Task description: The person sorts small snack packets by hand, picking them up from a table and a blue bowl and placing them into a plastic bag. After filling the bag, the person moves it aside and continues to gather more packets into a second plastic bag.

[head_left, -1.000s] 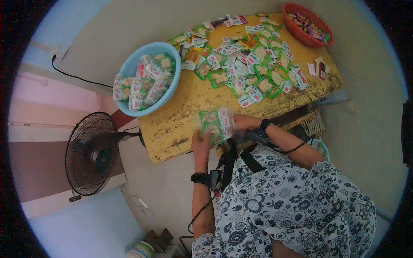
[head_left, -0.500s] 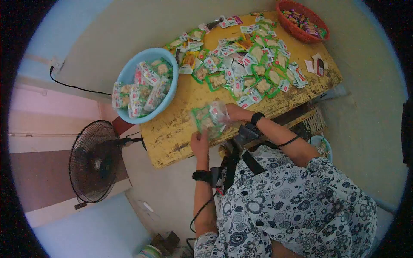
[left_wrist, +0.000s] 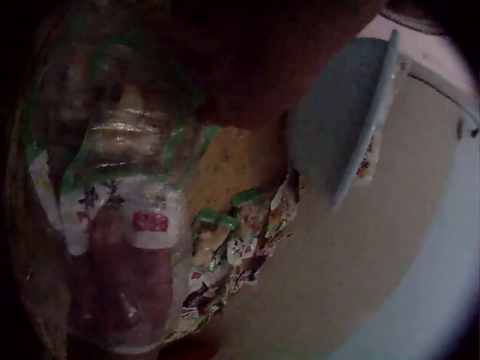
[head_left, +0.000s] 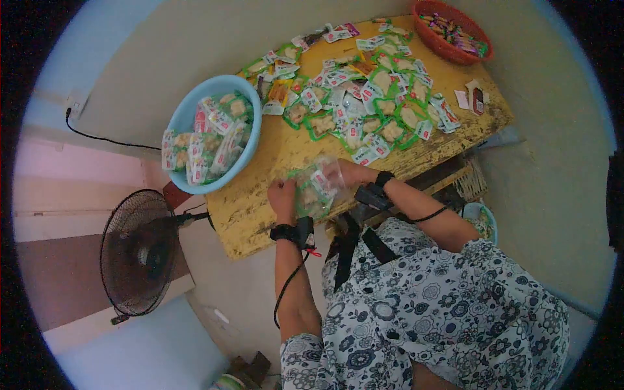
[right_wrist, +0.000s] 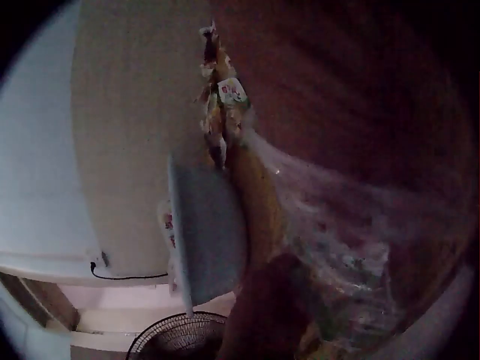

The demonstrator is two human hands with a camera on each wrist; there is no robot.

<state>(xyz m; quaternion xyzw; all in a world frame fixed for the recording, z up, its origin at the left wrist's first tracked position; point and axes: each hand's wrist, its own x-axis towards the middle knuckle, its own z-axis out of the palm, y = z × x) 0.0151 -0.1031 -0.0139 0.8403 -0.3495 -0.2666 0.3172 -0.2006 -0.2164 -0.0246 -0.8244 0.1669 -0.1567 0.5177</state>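
A clear plastic bag holding green-edged snack packets lies between the two hands near the table's front edge. My left hand, fingers curled, grips the bag's left side. The right hand is at the bag's other end. Through the film in the left wrist view, its straight fingers show inside the bag, against a white packet label. In the right wrist view the film spreads below that hand, and the left hand appears dark beside the bag.
Loose snack packets spread over the worn yellow table. A light-blue basin with filled bags stands at the left, a red basket of small wrapped items at the far right. A black fan stands left of the table.
The bag, raised between both hands a second ago, now sits lower over the table. My left hand has moved left and up along it; the right hand has moved slightly left, into its end.
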